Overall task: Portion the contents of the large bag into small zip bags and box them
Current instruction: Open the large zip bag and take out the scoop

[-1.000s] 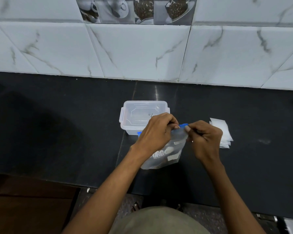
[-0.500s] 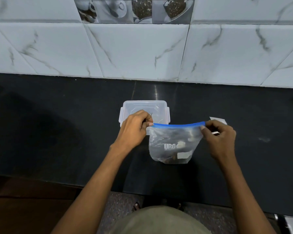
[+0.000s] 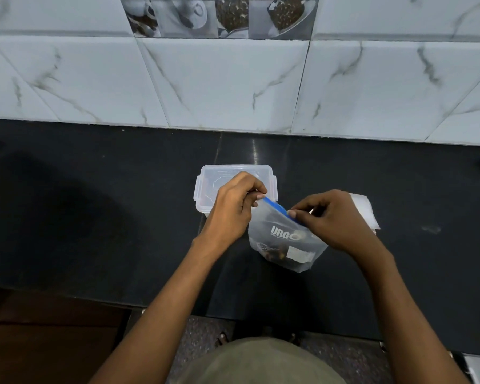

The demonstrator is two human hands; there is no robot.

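A large clear zip bag [image 3: 284,241] with a blue zip strip, white lettering and dark contents at its bottom hangs over the black counter [image 3: 94,217]. My left hand [image 3: 230,207] pinches the strip's left end. My right hand [image 3: 333,220] pinches the strip near its right part. The two hands are close together and the bag's top is slack between them. Behind the left hand sits a clear plastic box [image 3: 205,187] with its clip lid on. A stack of small white zip bags [image 3: 365,214] lies on the counter, partly hidden by my right hand.
A marbled tile wall [image 3: 233,84] rises at the back of the counter. The counter's front edge runs just below my forearms, with a brown cabinet [image 3: 53,336] below at the left and speckled floor beneath me.
Half a second ago the zip strip was stretched taut between my hands. Now the hands have come together and the bag's top sags, tilted down to the right.
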